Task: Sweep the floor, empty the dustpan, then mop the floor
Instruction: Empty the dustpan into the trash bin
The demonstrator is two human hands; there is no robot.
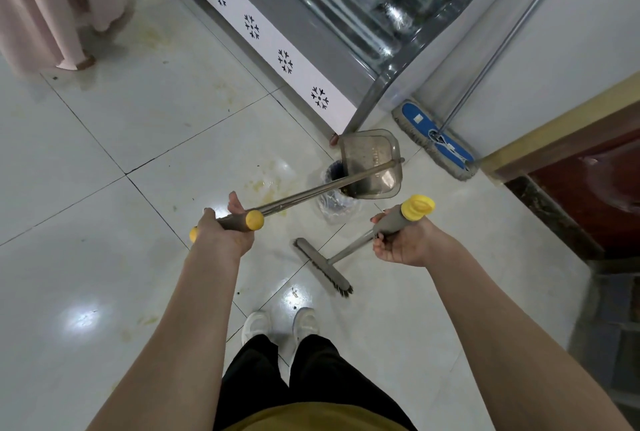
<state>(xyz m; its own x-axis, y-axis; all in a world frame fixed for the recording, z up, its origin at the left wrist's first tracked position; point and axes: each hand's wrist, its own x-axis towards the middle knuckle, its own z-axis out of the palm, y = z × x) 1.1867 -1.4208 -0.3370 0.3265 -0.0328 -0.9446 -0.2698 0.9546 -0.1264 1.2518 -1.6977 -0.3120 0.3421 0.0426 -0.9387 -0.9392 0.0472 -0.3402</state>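
Note:
My left hand [221,230] grips the grey, yellow-capped handle of a long-handled dustpan. Its translucent grey pan [372,162] is tipped over a small bin [334,195] lined with a clear plastic bag. My right hand [403,240] holds the grey grip of a short broom below its yellow cap [420,207]. The broom head [323,266] hangs just above or on the white tile floor [104,188], in front of my feet. A flat mop [434,140] with a blue and grey head leans against the white wall at the right.
A glass-fronted display fridge [311,32] stands at the back. Yellowish stains [263,185] mark the tiles near the bin. A person in a pink dress [52,15] stands at the top left. A dark wooden counter [588,181] runs along the right side.

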